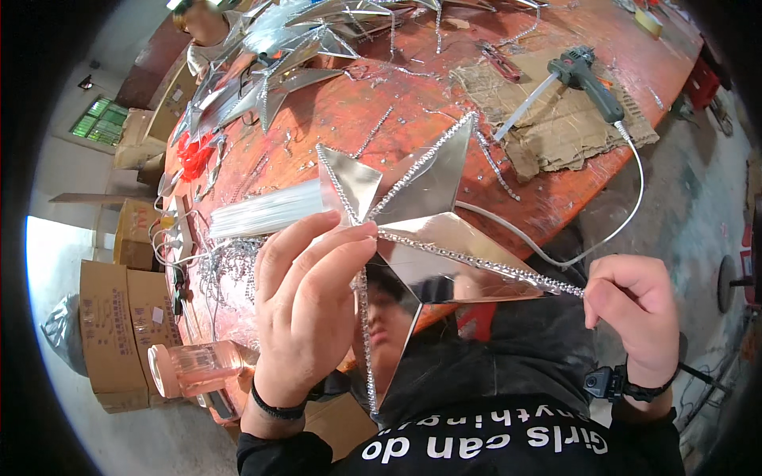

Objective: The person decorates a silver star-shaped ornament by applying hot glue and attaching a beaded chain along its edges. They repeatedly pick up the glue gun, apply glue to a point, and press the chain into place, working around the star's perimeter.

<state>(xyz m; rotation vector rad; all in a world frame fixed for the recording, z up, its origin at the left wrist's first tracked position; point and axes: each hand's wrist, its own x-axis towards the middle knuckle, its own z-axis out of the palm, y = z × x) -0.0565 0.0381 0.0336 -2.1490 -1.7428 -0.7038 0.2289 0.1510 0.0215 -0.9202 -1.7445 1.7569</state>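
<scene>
A mirrored silver star (432, 170) with raised folded points is held in front of me over the table's near edge. Strings of shiny silver beads run along its ridges and meet near the centre. My left hand (313, 293) grips the star, its fingertips pressing at that centre; the thumb is hidden. At the right, my right hand (635, 309) pinches the end of a silver bead chain (508, 272), which stretches taut along the right-hand point and past its tip. Another beaded ridge (365, 341) runs down the lower point beside my left hand.
A glue gun (587, 83) with a white cord and pliers (500, 62) lie on cardboard (548, 135). Clear glue sticks (266, 208), loose bead strips and a pink-tinted jar (198, 369) are on the red table (317, 119). More silver stars (274, 79) are piled at the far left, near another person (205, 32).
</scene>
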